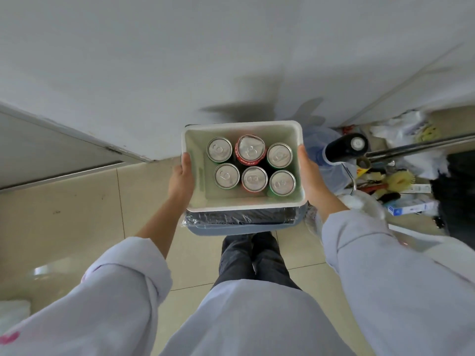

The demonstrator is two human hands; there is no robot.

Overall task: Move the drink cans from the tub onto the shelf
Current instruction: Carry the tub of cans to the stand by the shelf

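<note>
A white rectangular tub (195, 155) is held up in front of me, seen from above. Several drink cans stand upright inside it in two rows; a red can (250, 149) is at the back middle, and a green-sided can (282, 183) is at the front right. My left hand (181, 179) grips the tub's left wall, thumb over the rim. My right hand (311, 173) grips the right wall the same way. No shelf is in view.
Just below the tub is a blue bin (231, 227) lined with a black bag. A white wall is ahead. At right are a metal bar with a black grip (345, 147), a large water bottle (321, 140) and cluttered brushes, bags and boxes on the tile floor.
</note>
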